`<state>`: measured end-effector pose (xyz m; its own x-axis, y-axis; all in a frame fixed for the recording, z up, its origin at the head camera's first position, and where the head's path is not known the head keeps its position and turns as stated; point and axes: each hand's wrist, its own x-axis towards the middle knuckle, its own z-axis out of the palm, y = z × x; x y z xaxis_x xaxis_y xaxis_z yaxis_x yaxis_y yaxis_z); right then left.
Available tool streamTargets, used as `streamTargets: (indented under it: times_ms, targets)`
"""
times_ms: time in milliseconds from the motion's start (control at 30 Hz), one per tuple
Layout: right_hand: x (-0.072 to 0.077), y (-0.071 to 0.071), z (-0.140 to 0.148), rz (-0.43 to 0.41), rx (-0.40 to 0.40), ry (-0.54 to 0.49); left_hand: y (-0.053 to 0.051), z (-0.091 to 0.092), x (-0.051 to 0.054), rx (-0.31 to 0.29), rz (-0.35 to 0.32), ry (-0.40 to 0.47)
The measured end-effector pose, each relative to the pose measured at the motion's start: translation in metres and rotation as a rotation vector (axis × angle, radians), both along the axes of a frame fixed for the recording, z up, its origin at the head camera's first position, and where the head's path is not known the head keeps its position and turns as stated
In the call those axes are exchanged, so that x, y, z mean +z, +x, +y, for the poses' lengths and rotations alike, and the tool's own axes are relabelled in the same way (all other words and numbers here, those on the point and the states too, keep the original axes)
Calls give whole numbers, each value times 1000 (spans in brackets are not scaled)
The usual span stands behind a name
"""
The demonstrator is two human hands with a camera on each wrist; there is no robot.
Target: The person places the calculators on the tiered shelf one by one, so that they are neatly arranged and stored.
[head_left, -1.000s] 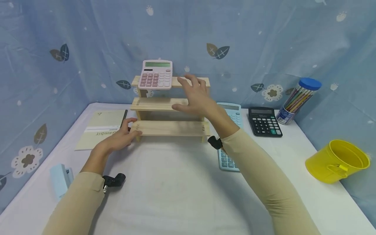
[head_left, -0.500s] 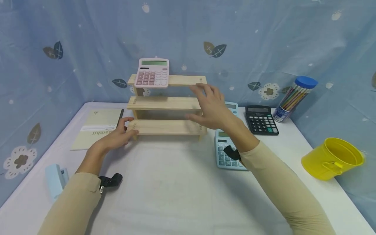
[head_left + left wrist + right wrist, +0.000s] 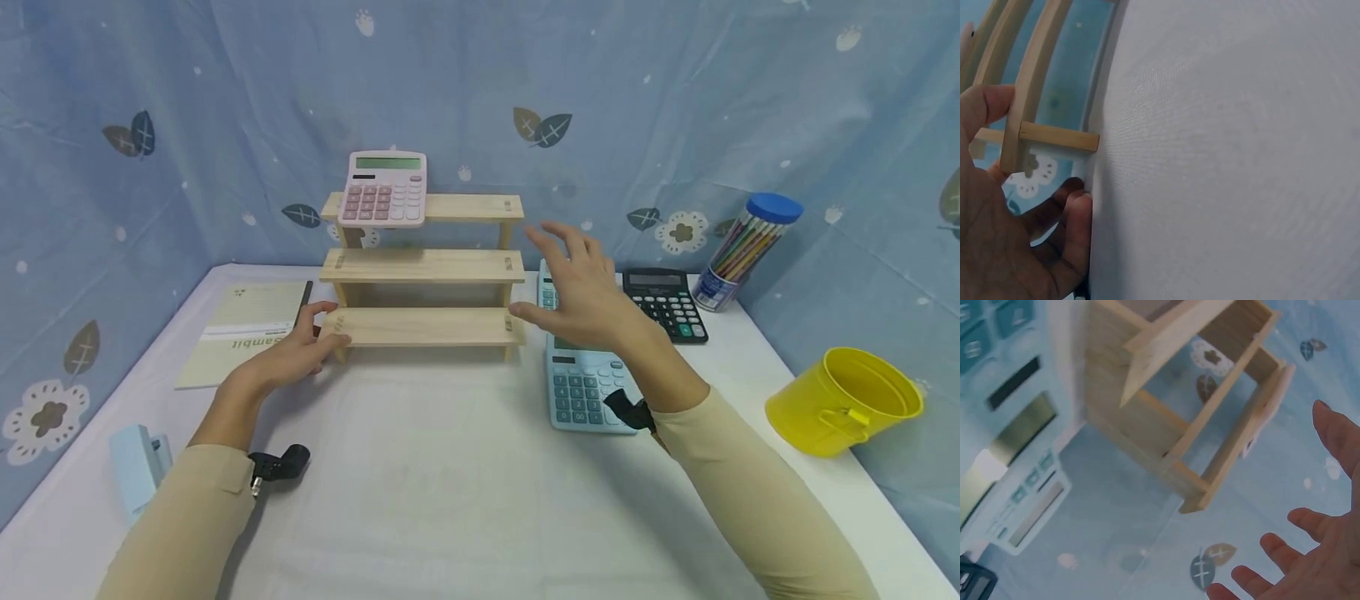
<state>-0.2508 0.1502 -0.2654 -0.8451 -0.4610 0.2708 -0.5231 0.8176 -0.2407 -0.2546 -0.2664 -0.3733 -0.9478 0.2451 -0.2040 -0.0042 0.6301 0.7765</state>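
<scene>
A three-step wooden shelf (image 3: 423,325) stands at the back of the white table. My left hand (image 3: 288,354) grips the left end of its lowest board, thumb on the board; the left wrist view shows the thumb and board (image 3: 1032,81) up close. On the top step leans a pink calculator (image 3: 384,192), at the left. My right hand (image 3: 585,296), fingers spread and holding nothing, hovers right of the shelf. Below it lies a light blue calculator (image 3: 585,392); a second light blue calculator (image 3: 547,287) behind is partly hidden by the hand.
A black calculator (image 3: 675,312) and a clear jar of pencils (image 3: 738,254) with a blue lid stand at the back right. A yellow bucket (image 3: 810,408) is at the right edge. Left lie a notebook (image 3: 240,333) and a light blue device (image 3: 137,471).
My right hand has moved rightward, from before the shelf's upper steps to above the light blue calculators. My left hand keeps its grip on the shelf. The view has shifted slightly.
</scene>
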Motion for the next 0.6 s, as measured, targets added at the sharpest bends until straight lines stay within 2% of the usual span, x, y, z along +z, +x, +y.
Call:
streamTargets:
  times_ms: [367, 600]
  targets:
    - [-15, 14, 35, -29, -32, -14, -3, -1, 1, -8, 0, -10]
    - [-23, 21, 55, -66, -48, -5, -1, 1, 2, 7, -28, -4]
